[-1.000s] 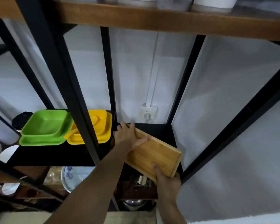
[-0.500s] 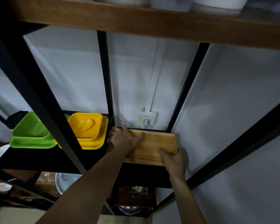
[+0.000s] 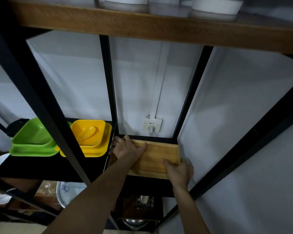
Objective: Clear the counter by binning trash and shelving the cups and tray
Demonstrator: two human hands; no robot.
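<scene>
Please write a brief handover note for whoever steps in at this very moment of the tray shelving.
Left hand: flat on the wooden tray's left part, fingers spread, pressing rather than gripping.
Right hand: at the tray's near right corner, thumb on top.
Tray: lying flat and square in the right bay of the black shelf, near edge close to the shelf front, beside the yellow dishes.
Done: tray is on the shelf.
Left: let go with both hands. Cups, trash and counter are out of view, so their state cannot be told.
</scene>
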